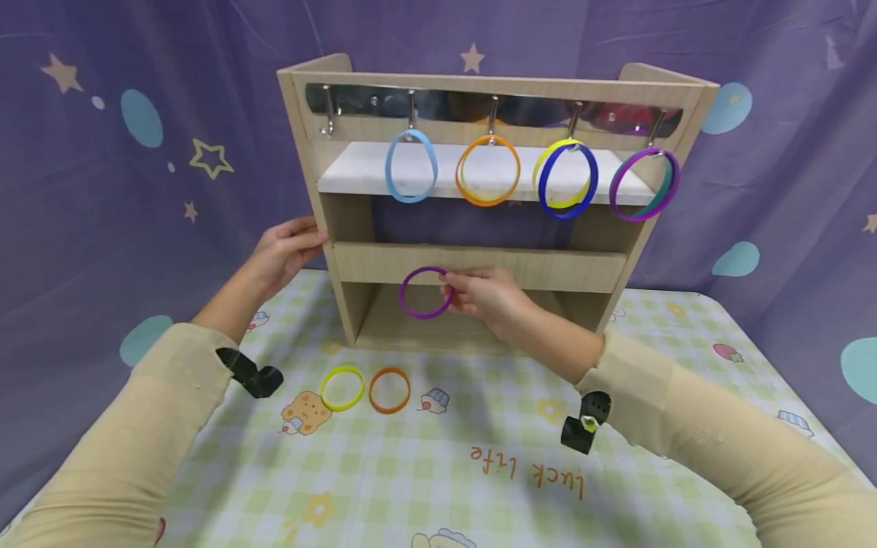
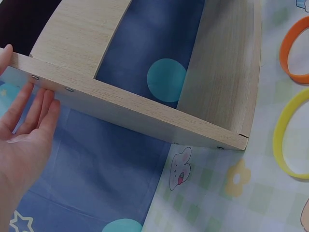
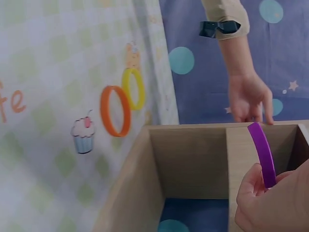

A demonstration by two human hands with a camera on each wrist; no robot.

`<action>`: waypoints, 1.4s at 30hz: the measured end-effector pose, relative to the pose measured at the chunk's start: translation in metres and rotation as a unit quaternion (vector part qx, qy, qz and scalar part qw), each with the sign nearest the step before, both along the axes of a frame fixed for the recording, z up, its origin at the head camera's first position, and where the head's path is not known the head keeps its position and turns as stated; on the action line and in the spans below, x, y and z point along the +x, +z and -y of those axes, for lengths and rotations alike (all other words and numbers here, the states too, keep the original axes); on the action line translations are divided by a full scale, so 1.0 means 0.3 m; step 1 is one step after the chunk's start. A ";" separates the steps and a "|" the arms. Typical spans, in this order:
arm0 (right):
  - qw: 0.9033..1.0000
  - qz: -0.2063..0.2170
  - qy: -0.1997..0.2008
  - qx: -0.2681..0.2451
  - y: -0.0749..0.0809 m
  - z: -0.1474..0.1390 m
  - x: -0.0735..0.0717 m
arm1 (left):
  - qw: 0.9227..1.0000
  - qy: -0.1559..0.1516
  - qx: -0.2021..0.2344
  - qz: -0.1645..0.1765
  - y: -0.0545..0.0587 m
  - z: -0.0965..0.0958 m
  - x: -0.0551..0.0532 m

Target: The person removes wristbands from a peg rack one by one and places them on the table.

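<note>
My right hand (image 1: pixel 489 298) pinches a purple silicone wristband (image 1: pixel 403 299) by its right side, in front of the wooden rack's lower crossbar (image 1: pixel 562 268). In the right wrist view the wristband (image 3: pixel 263 153) rises from between thumb and fingers. My left hand (image 1: pixel 282 253) touches the rack's left side panel with fairly straight fingers; the left wrist view shows its fingertips on the outer face and the thumb at the panel's front edge (image 2: pixel 145 105). On the table lie a yellow wristband (image 1: pixel 323 390) and an orange wristband (image 1: pixel 372 396), side by side.
Along the rack's metal strip (image 1: pixel 445 103) hang a light blue band (image 1: pixel 388 167), orange bands (image 1: pixel 457 173), a yellow band (image 1: pixel 563 204) with a dark blue one (image 1: pixel 594 179), and a purple band (image 1: pixel 677 183) with a teal one. A checked cloth (image 1: pixel 384 487) covers the table.
</note>
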State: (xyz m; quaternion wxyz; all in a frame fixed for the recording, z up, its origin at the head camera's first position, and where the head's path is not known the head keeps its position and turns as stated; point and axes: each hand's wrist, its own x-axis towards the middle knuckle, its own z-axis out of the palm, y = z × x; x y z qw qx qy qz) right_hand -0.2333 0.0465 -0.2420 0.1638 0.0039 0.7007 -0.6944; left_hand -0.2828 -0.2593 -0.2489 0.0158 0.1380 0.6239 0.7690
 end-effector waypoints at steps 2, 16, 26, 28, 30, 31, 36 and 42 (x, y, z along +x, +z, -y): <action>1.000 0.004 0.006 0.003 -0.013 -0.009 0.000 | 1.000 -0.001 0.003 0.000 0.001 0.001 -0.001; 0.999 0.031 0.019 0.034 -0.125 -0.047 0.009 | 1.000 0.000 0.000 0.010 0.014 -0.006 0.006; 0.996 0.044 0.025 0.072 -0.257 -0.054 0.026 | 1.000 0.004 -0.017 0.001 0.011 -0.010 -0.005; 0.995 0.044 0.030 0.082 -0.284 -0.057 0.034 | 1.000 0.005 -0.018 0.001 0.010 -0.010 -0.005; 0.995 0.047 0.030 0.086 -0.308 -0.057 0.041 | 1.000 0.005 -0.017 0.003 0.011 -0.010 -0.003; 0.995 0.048 0.027 0.088 -0.320 -0.057 0.044 | 1.000 0.005 -0.017 0.004 0.012 -0.010 -0.001; 0.994 0.052 0.017 0.095 -0.372 -0.047 0.060 | 1.000 0.004 -0.013 0.010 0.012 -0.005 0.008; 0.993 0.050 0.019 0.106 -0.424 -0.032 0.069 | 1.000 0.005 -0.009 0.007 0.005 -0.001 0.009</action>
